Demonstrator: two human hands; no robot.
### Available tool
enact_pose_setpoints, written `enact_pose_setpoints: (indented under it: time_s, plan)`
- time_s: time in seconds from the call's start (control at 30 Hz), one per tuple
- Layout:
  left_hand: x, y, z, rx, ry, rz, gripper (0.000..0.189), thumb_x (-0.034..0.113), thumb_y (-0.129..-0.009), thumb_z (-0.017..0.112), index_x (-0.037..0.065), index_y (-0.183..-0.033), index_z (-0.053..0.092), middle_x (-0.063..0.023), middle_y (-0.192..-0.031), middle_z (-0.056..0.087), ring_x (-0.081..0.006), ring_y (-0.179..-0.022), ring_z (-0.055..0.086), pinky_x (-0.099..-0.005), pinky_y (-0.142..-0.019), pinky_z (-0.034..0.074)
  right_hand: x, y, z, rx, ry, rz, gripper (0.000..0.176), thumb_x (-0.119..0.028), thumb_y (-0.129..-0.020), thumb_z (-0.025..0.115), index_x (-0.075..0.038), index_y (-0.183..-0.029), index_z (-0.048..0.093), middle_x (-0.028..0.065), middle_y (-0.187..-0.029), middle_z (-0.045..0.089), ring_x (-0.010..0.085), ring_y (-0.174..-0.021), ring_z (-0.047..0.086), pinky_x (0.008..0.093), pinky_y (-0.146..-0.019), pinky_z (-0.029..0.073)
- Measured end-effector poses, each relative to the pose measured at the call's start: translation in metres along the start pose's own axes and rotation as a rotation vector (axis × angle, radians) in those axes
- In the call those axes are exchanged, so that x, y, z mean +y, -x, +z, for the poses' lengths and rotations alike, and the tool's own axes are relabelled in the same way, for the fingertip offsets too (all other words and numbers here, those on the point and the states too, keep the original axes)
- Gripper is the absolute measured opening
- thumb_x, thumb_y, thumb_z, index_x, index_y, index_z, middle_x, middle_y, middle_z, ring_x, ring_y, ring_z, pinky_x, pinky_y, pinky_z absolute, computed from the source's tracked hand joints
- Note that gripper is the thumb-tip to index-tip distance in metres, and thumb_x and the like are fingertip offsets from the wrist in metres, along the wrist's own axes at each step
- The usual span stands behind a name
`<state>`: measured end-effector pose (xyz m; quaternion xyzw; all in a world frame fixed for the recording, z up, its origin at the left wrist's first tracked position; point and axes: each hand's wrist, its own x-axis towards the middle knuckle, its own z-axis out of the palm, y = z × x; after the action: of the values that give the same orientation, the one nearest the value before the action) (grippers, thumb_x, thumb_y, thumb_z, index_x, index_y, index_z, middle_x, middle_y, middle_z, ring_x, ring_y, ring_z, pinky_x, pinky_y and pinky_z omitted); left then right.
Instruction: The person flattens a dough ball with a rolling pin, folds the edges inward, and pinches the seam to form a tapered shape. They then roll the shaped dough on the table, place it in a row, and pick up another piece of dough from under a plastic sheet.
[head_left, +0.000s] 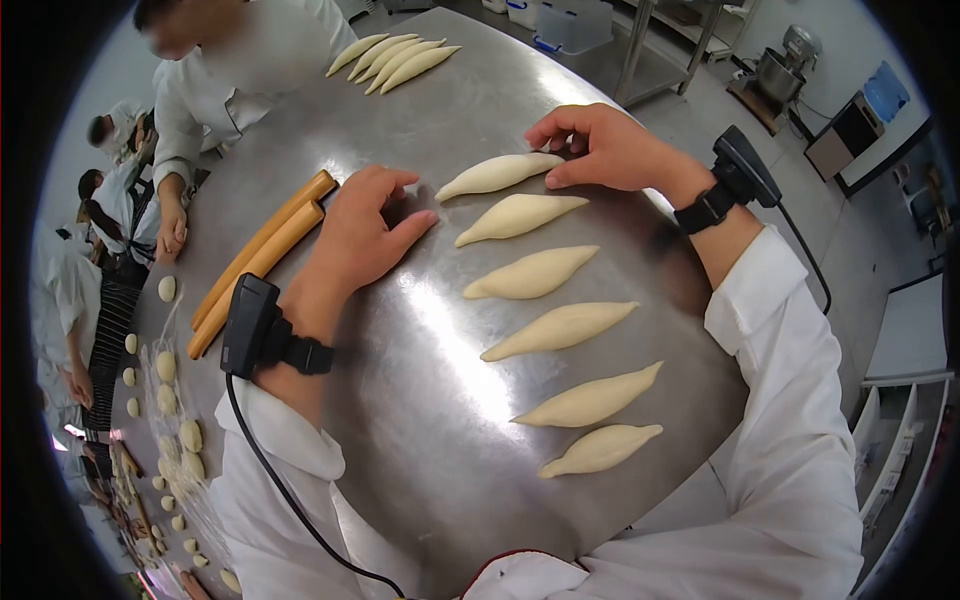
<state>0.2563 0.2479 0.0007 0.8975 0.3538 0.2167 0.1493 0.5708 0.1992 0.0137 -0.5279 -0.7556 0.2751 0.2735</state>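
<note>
I see six dough pieces [560,328] in a row on the desk [420,420]. My left hand [365,235] lies open and flat beside them; my right hand [600,148], loosely curled and gripping nothing, touches the farthest piece [500,173]

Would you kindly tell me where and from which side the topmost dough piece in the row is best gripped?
Probably at the thick middle of the dough piece, from above, pinching across its width; its tapered ends look thin and soft.
</note>
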Motion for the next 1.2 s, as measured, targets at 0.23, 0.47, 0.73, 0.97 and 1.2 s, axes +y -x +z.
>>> enact_pose_setpoints:
  time_s: [0.23, 0.47, 0.73, 0.97, 1.2]
  plan:
    - [0.015, -0.008, 0.014, 0.054, -0.020, 0.062, 0.037, 0.024, -0.082, 0.077, 0.006, -0.112, 0.067, -0.0091, -0.103, 0.057, -0.0224, -0.096, 0.055, -0.0323, -0.083, 0.046, 0.009, -0.002, 0.001, -0.053, -0.068, -0.019, 0.043, -0.020, -0.077, 0.081, -0.007, -0.116, 0.068, 0.0056, -0.106, 0.069, 0.0171, -0.097, 0.061, 0.0292, -0.086, 0.050]
    - [0.014, -0.012, 0.023, 0.102, 0.058, 0.000, 0.020, 0.018, -0.085, 0.073, 0.004, -0.099, 0.071, -0.0076, -0.097, 0.060, -0.0221, -0.088, 0.057, -0.0313, -0.077, 0.047, 0.012, -0.002, 0.002, 0.000, -0.007, -0.052, 0.034, -0.020, -0.080, 0.078, -0.005, -0.110, 0.071, 0.0072, -0.097, 0.071, 0.0171, -0.090, 0.064, 0.0295, -0.080, 0.051]
    - [0.008, -0.004, 0.017, 0.128, 0.010, 0.068, 0.018, 0.015, -0.086, 0.072, 0.003, -0.100, 0.071, -0.0090, -0.090, 0.062, -0.0231, -0.084, 0.059, -0.0323, -0.075, 0.048, 0.011, -0.003, -0.002, 0.064, 0.091, -0.137, 0.023, -0.017, -0.082, 0.075, -0.005, -0.101, 0.072, 0.0062, -0.093, 0.070, 0.0177, -0.084, 0.064, 0.0288, -0.077, 0.050]
    - [0.016, 0.009, 0.009, 0.065, -0.188, 0.111, 0.051, 0.021, -0.090, 0.066, 0.000, -0.134, 0.052, -0.0200, -0.127, 0.055, -0.0357, -0.119, 0.051, -0.0401, -0.100, 0.041, 0.015, 0.003, -0.015, -0.036, 0.208, -0.076, 0.052, -0.034, -0.085, 0.074, -0.004, -0.125, 0.061, 0.0145, -0.127, 0.061, 0.0278, -0.111, 0.059, 0.0352, -0.094, 0.048]
    - [0.023, 0.012, 0.019, -0.158, -0.266, 0.087, 0.075, 0.039, -0.097, 0.051, -0.007, -0.149, 0.024, -0.0281, -0.153, 0.029, -0.0402, -0.144, 0.027, -0.0455, -0.119, 0.020, 0.011, 0.007, 0.017, -0.144, 0.486, -0.235, 0.076, -0.047, -0.098, 0.049, 0.003, -0.151, 0.025, 0.0238, -0.157, 0.025, 0.0346, -0.148, 0.020, 0.0434, -0.120, 0.016]
